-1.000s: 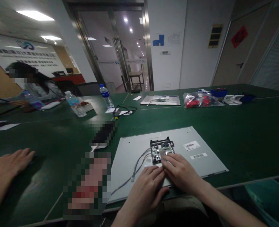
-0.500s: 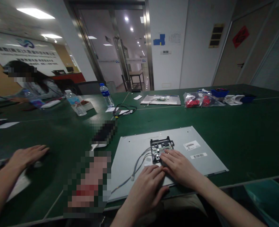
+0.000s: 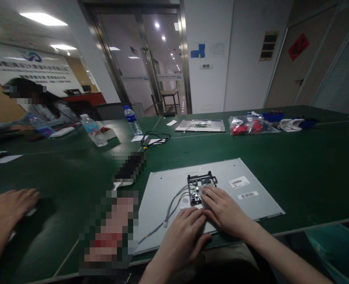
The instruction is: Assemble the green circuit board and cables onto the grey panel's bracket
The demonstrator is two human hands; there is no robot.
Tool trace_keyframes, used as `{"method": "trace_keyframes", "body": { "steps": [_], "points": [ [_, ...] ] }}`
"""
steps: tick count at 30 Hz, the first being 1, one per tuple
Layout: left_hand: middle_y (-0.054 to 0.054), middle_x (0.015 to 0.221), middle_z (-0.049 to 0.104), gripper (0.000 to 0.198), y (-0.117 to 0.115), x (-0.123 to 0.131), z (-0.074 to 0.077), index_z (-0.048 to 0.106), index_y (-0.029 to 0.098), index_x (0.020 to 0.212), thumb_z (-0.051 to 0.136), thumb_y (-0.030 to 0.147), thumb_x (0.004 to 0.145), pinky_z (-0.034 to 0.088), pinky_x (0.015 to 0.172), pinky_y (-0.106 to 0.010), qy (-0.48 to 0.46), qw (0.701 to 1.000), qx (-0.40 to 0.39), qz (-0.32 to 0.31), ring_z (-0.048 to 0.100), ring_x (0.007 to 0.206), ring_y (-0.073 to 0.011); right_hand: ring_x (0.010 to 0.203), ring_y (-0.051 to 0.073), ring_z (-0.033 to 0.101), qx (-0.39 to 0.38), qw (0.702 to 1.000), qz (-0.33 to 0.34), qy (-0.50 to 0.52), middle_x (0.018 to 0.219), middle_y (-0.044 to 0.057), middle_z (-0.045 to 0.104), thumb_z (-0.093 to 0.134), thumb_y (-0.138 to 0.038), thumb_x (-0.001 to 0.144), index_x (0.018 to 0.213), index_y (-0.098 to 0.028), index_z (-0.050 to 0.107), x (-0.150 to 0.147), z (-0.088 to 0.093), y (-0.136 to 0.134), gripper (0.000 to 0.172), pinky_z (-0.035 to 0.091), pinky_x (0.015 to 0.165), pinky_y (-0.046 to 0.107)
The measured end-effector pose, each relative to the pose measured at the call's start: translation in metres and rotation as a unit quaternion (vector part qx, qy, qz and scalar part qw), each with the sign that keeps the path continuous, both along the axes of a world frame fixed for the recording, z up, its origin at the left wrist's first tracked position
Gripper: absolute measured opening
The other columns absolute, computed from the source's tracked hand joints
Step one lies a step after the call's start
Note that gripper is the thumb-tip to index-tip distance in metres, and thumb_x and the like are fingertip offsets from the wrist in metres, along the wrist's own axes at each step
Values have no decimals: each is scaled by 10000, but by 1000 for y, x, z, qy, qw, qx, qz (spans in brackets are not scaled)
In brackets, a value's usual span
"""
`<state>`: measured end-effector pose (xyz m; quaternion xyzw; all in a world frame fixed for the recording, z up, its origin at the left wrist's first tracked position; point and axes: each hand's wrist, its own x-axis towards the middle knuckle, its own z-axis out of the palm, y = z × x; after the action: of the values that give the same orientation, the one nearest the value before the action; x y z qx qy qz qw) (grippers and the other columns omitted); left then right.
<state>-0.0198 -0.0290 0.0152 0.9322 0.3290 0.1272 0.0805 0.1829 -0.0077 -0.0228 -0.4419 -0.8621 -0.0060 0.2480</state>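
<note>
A flat grey display panel (image 3: 263, 203) lies back side up on the table before me, with labels on its right part. On its middle sits a black plastic frame (image 3: 191, 179) with a circuit board (image 3: 196, 191) in it, and grey cables (image 3: 171, 205) run off to the left. My right hand (image 3: 226, 211) rests with fingers stretched over the board's right part, hiding it. At the panel's front edge my left hand (image 3: 184, 232) lies with fingers extended, their tips close to my right hand, the thumb apart.
Left of the panel are a blurred-out phone-like object (image 3: 129, 167) and a pinkish blurred item (image 3: 118, 221). A co-worker's hand (image 3: 16, 201) is at far left. Water bottles (image 3: 133, 120), a second panel (image 3: 186, 126) and a plastic bag (image 3: 248, 125) stand farther back on the green table (image 3: 280, 157).
The co-worker's hand at the left has drawn back to the left. My right fingers have shifted very slightly on the circuit board; my left hand stays put.
</note>
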Motion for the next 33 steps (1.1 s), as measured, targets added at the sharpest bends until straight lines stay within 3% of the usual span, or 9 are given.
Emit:
{"method": "trace_keyframes", "body": {
  "steps": [8, 12, 23, 28, 33],
  "points": [
    [-77, 1287, 578, 342, 0, 0, 0, 525, 204, 1232, 564, 284, 902, 429, 1017, -473, 2, 1000, 1, -1, 505, 1175, -267, 1437, 299, 210, -51, 997, -52, -8, 1588, 109, 187, 456, -467, 954, 1441, -210, 407, 4, 5, 0, 553, 266, 1149, 479],
    [-87, 1283, 581, 327, 0, 0, 1, 535, 197, 1218, 558, 279, 902, 430, 1012, -488, 4, 1000, 3, -3, 508, 1167, -277, 1443, 293, 189, -72, 996, -47, -14, 1600, 97, 145, 437, -511, 950, 1456, -225, 387, 7, 13, 1, 583, 228, 1160, 471],
    [-80, 1278, 581, 243, -1, 0, 4, 562, 205, 1134, 563, 258, 896, 451, 991, -483, -8, 1000, -2, -3, 517, 1150, -272, 1387, 284, 324, -70, 996, -31, -34, 1525, 130, 344, 449, -496, 956, 1422, -222, 437, 6, 20, 9, 540, 314, 1102, 457],
    [-84, 1243, 592, 245, -1, 0, 2, 560, 198, 1127, 574, 256, 889, 451, 990, -483, -9, 1000, 3, -1, 514, 1154, -274, 1332, 307, 397, -54, 997, -46, -40, 1457, 171, 429, 485, -499, 941, 1332, -164, 523, 0, 21, 11, 516, 347, 1078, 450],
    [-84, 1221, 596, 222, -1, 1, 2, 563, 192, 1107, 560, 271, 900, 454, 986, -475, -5, 1000, -3, 0, 518, 1143, -270, 1322, 300, 407, -46, 997, -44, -33, 1447, 177, 441, 513, -467, 936, 1300, -151, 540, -1, 20, 12, 483, 366, 1064, 442]
  ]
}}
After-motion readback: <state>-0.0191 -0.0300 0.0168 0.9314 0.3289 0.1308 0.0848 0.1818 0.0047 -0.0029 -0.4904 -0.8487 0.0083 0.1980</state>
